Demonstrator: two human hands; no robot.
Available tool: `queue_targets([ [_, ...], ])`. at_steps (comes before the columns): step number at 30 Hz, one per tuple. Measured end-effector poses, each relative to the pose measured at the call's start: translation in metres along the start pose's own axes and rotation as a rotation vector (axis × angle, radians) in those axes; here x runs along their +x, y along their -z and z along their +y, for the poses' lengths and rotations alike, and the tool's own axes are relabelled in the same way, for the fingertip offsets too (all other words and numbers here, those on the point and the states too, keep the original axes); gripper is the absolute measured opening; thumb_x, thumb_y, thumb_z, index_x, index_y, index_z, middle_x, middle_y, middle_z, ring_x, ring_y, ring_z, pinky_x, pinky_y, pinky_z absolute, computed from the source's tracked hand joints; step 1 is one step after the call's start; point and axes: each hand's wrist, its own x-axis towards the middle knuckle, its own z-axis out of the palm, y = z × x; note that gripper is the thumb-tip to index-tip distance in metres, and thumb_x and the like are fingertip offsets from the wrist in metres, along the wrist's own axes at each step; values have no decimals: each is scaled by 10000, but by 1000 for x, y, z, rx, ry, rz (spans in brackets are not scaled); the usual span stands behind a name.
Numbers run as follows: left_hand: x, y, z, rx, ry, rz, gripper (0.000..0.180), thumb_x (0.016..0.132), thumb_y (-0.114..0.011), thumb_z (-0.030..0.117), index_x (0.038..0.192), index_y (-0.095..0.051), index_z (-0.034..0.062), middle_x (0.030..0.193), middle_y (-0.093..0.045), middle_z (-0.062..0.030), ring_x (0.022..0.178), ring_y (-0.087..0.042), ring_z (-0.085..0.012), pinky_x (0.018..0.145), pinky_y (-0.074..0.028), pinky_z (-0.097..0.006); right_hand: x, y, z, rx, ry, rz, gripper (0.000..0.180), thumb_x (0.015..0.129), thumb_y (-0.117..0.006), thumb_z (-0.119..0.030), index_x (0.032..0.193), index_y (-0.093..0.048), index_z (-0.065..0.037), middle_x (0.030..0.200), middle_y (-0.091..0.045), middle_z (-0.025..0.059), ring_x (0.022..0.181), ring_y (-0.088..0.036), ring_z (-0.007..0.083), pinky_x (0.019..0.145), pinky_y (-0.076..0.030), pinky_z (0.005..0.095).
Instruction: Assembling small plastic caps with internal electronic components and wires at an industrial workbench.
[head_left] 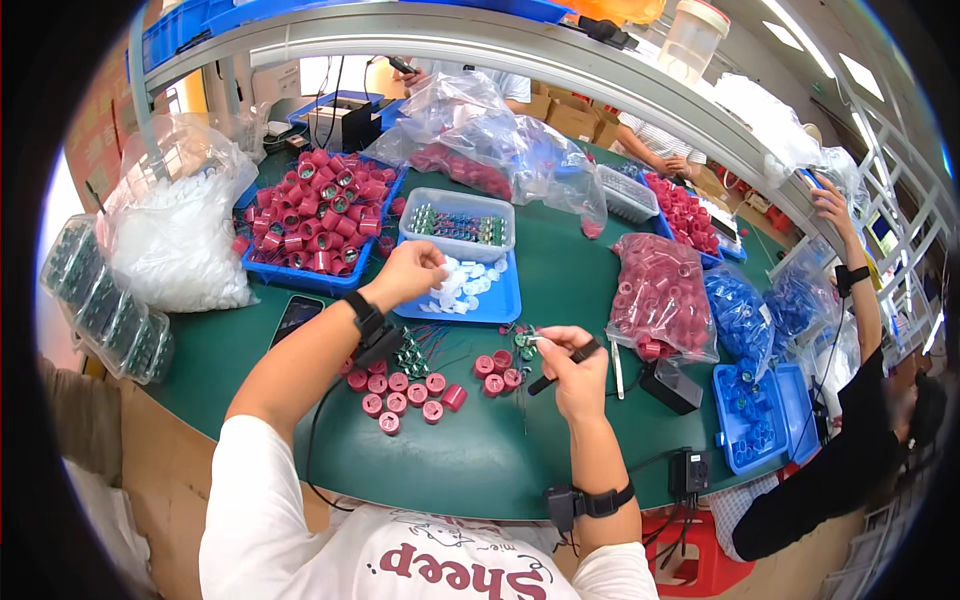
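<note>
My left hand [412,274] is over the blue tray [505,300], fingertips pinched together. Whatever they may hold is too small to make out. Beneath it lies a heap of white plastic pieces [465,287]. My right hand [578,375] is closed around a black pen-shaped tool [545,384] that crosses the palm. At its fingertips is a small green circuit board [524,345] with thin wires; whether it is gripped or only touched, I cannot tell. Several red caps [495,370] stand just left of that hand. More caps [400,395] and a wired board bundle [412,357] lie between my forearms.
Behind the tray, a clear box [460,225] holds boards. A blue bin of red cups [320,215] and a phone [297,318] are left. Right are a bag of red parts [662,295], a black box [670,385] and a blue case [750,425]. Other people work nearby.
</note>
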Motion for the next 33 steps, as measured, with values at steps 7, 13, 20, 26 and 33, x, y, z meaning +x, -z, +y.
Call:
queue_targets([
  [7, -66, -35, 45, -440, -68, -197, 225, 843, -571, 76, 1050, -598, -9, 831, -608, -39, 657, -576, -86, 591, -498, -220, -28, 2, -1, 223, 42, 56, 120, 809, -627, 6, 910, -562, 2, 670, -531, 16, 475, -410, 56, 450, -319, 206],
  [13, -106, -68, 60, -643, -7, -295, 155, 839, -622, 97, 964, -623, 6, 795, -640, -30, 660, -580, -58, 583, -480, -198, -51, -7, -8, 259, -4, 63, 99, 825, -603, 1, 911, -554, 1, 678, -519, 20, 480, -406, 64, 445, -314, 218],
  [20, -122, -87, 53, -649, -198, -293, 183, 855, -590, 64, 1023, -612, -7, 802, -637, -26, 680, -577, -53, 601, -469, -198, -66, -1, -12, 361, -72, 78, 105, 811, -602, 32, 912, -573, 21, 727, -559, 31, 489, -420, 50, 463, -339, 213],
  [26, -123, -96, 41, -738, -166, -218, 199, 841, -600, 37, 1029, -598, -27, 867, -635, -45, 730, -586, -72, 638, -480, -209, -68, -2, -11, 284, -46, 101, 118, 798, -589, 62, 912, -574, 35, 731, -570, 45, 500, -437, 50, 469, -348, 207],
  [33, -127, -95, 41, -838, 16, -318, 224, 840, -598, 42, 1050, -565, -30, 885, -630, -64, 734, -620, -112, 672, -522, -240, -66, -7, -8, 220, -62, 140, 156, 788, -607, 58, 944, -604, 57, 675, -567, 33, 500, -451, 57, 476, -355, 197],
])
